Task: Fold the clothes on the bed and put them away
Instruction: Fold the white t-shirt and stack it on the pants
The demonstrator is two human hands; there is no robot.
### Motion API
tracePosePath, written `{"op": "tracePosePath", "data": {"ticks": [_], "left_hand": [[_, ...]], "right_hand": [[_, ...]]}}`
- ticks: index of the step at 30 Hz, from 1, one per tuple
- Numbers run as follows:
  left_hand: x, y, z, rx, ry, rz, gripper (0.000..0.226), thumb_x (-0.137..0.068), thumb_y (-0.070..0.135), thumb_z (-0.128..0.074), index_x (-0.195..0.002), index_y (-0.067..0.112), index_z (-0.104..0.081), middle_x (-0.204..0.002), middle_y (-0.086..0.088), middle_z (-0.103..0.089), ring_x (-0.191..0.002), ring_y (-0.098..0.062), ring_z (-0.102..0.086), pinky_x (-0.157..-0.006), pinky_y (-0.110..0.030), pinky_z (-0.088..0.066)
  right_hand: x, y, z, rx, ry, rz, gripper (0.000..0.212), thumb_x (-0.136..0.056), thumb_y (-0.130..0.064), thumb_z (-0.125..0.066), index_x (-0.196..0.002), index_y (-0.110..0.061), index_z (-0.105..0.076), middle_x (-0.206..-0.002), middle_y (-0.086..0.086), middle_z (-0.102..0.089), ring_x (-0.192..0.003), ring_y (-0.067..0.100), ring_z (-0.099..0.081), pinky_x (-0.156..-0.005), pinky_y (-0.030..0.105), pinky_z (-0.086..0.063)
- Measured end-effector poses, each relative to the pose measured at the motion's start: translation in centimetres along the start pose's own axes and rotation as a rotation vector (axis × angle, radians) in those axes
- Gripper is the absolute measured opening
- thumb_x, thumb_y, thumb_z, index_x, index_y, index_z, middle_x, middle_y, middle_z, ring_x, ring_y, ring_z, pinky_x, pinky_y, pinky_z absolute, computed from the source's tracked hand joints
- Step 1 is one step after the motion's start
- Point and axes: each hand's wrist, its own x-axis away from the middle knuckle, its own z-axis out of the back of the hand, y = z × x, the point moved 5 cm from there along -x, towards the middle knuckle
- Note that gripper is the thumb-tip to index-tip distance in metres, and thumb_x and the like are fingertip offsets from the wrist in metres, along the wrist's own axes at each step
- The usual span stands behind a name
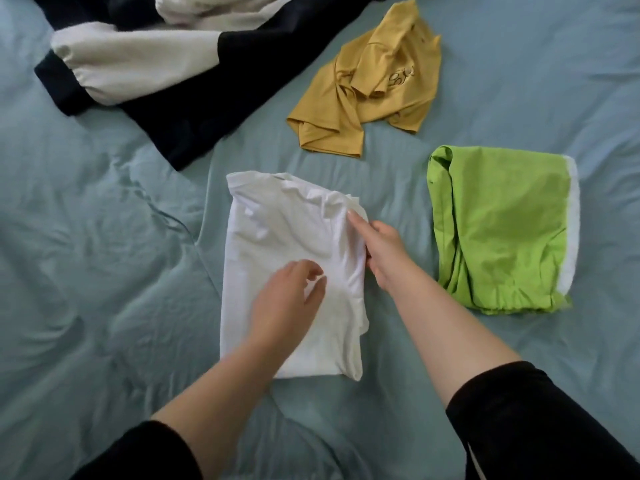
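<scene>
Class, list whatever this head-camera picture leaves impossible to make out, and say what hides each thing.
Head view: the dark and cream sweatshirt is cut off by the top edge.
Head view: the print on the yellow shirt is mostly lost in its own crumples.
Head view: the right hand hides its own lower fingers at the edge of the white shirt, so its grip is unclear.

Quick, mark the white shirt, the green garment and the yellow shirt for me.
white shirt (277,230): head view, flat upper panel.
green garment (502,230): head view, middle of its folded top face.
yellow shirt (367,81): head view, crumpled centre.
</scene>
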Motion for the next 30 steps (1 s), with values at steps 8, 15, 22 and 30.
{"op": "tracePosePath", "data": {"ticks": [8, 15, 22, 30], "left_hand": [[-7.4, -3.5, 5.9, -0.601, 0.012, -0.289, 0.058, -0.099, 0.045, -0.039, -0.152, 0.032, -0.022, -0.161, -0.001, -0.013, -0.148, -0.020, -0.008, -0.118, -0.036, -0.007], [-8.0, -4.6, 7.0, -0.693, 0.093, -0.275, 0.060, -0.096, 0.057, -0.025, -0.151, 0.037, -0.015, -0.162, -0.001, -0.009, -0.149, -0.019, 0.003, -0.116, -0.039, 0.015], [-11.2, -5.4, 4.4, -0.782, -0.018, -0.221, 0.065, -0.092, 0.069, -0.004, -0.148, 0.045, 0.016, -0.160, -0.001, 0.022, -0.145, -0.024, 0.025, -0.116, -0.045, 0.018], [-7.6, -4.0, 3.3, -0.783, 0.147, -0.259, 0.064, -0.099, 0.057, -0.012, -0.153, 0.031, 0.012, -0.161, -0.009, 0.015, -0.148, -0.029, 0.016, -0.114, -0.053, 0.017]], "right_hand": [[0.1, -2.0, -0.2, 0.085, 0.265, 0.352, 0.014, -0.087, -0.013, -0.063, -0.083, -0.024, -0.056, -0.079, 0.000, -0.065, -0.069, 0.011, -0.058, -0.065, 0.022, -0.046], [2.5, -3.5, -0.5, 0.422, 0.581, 0.654, 0.031, -0.090, -0.017, -0.058, -0.120, -0.008, -0.055, -0.114, 0.008, -0.060, -0.105, 0.022, -0.056, -0.093, 0.036, -0.045], [0.1, 0.3, -4.9, 1.304, 0.113, 0.805, 0.056, -0.101, -0.045, -0.024, -0.153, -0.032, -0.005, -0.161, -0.010, 0.003, -0.148, 0.009, 0.006, -0.116, 0.036, 0.016], [2.5, 1.7, -5.4, 1.288, 0.206, 0.852, 0.059, -0.100, -0.047, -0.020, -0.154, -0.025, -0.011, -0.160, -0.007, -0.002, -0.148, 0.010, -0.001, -0.116, 0.039, 0.016]]}}
